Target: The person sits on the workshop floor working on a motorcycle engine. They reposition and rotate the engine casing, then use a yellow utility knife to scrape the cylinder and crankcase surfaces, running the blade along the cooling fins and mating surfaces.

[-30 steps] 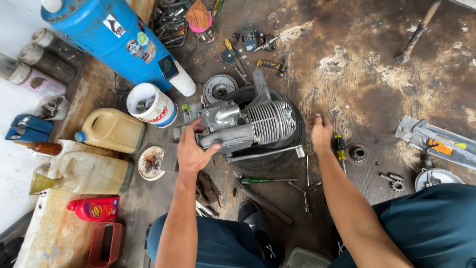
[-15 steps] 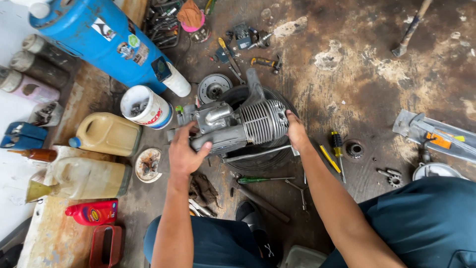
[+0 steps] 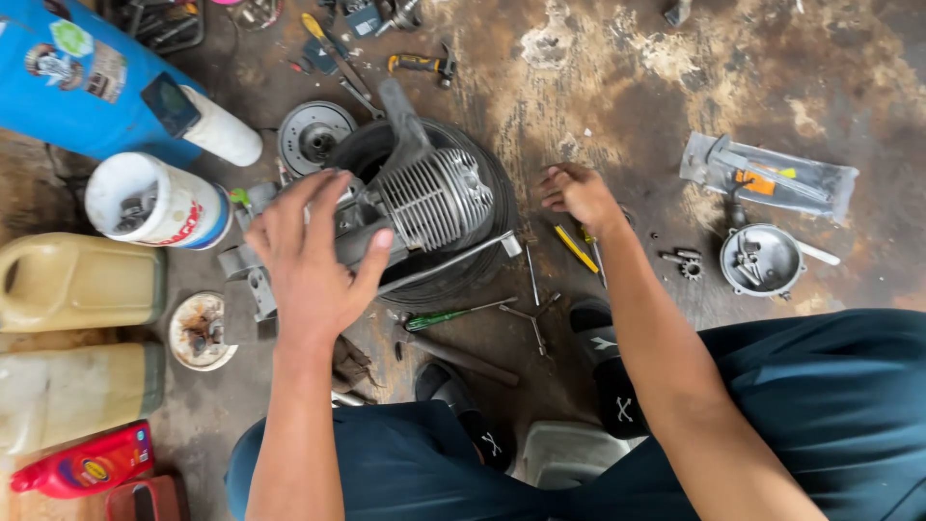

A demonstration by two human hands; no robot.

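The right hand (image 3: 579, 196) has left the engine (image 3: 424, 207) for floor tools — fingers curled, contents unclear. The left hand (image 3: 313, 256) alone clasps the engine, which might tip off the tyre (image 3: 482, 260).

Below me lies a stained, oil-dark concrete floor (image 3: 675, 87), paler where worn. Even light falls, probably daylight. I see no walls or furniture.

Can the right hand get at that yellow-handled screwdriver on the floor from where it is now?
Probably yes. The right hand rests on the floor just above the yellow-handled screwdriver, which lies uncovered beside the wrist, nothing between them.
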